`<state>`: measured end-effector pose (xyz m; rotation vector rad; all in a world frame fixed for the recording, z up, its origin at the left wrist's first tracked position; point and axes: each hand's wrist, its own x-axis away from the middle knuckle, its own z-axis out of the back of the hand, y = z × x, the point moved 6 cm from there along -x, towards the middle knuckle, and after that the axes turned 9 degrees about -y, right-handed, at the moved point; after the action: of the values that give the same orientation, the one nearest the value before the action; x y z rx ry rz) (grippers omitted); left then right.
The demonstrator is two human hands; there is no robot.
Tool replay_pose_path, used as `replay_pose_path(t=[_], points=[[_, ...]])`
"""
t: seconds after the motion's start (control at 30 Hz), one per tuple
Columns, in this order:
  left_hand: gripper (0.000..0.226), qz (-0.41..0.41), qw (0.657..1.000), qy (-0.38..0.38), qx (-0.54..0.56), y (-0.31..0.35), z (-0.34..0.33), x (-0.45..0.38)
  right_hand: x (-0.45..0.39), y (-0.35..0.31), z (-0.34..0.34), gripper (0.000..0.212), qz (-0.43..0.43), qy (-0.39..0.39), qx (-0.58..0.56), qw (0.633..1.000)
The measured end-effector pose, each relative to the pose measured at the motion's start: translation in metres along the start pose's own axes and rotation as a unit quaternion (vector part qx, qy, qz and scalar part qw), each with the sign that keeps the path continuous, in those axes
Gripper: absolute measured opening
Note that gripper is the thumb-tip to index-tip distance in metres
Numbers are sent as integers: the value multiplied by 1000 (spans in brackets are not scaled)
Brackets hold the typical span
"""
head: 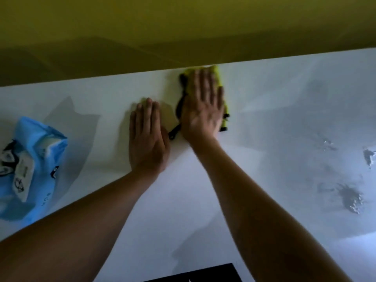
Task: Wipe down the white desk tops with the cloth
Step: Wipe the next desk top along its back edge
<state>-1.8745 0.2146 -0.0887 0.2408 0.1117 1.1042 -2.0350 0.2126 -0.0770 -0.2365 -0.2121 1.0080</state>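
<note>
— Where's the cloth (217, 79) now?

— Yellow-green with dark trim, flat under the right hand (203, 106) at the far edge of the white desk (264, 180), against the yellow wall (183, 27). The fingers lie straight, a released grip pressing down. The left hand (147, 137) rests flat just beside it, holding nothing.

— How to wipe well?

— I'd keep the palm spread and overlap strokes toward the wet patches (352, 200) on the right (they look unwiped) — and lift the blue packet (30, 165) to reach beneath.

— Any label on it?

— Dark printing, too blurred to read.
</note>
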Motion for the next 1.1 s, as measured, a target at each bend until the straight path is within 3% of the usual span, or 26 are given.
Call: replay_pose_path(t=[0.07, 0.13, 0.17, 0.33, 0.5, 0.6, 0.77, 0.87, 0.97, 1.1], points=[[59, 1, 1000, 2, -17, -2, 0, -1, 3, -31, -7, 58, 91, -17, -11, 996], [61, -2, 1000, -5, -15, -3, 0, -2, -4, -20, -7, 57, 133, -32, 4, 991], [62, 1, 1000, -15, -9, -4, 1, -2, -11, -2, -4, 58, 124, -38, 16, 991], [64, 13, 999, -42, 0, -1, -1, -3, -57, 147, 41, 62, -78, -11, 35, 996], [63, 19, 999, -48, -7, -2, -3, -4, -71, 148, 48, 60, -127, 21, 42, 991], [63, 17, 999, -39, -10, -1, -3, -4, -92, 92, 31, 54, -35, -36, 71, 996], [61, 25, 999, -22, -1, -3, 0, -4, -72, -72, -12, 39, 197, -90, 90, 972], [61, 32, 999, -21, 7, -6, 0, -5, -73, -100, -22, 37, 267, -123, 76, 953], [60, 13, 1000, -19, 1, -6, -1, -3, -94, -46, -7, 36, 221, -132, 96, 962], [61, 11, 1000, -23, 1, -4, -1, -3, -125, 92, 34, 33, 77, -76, 118, 987]])
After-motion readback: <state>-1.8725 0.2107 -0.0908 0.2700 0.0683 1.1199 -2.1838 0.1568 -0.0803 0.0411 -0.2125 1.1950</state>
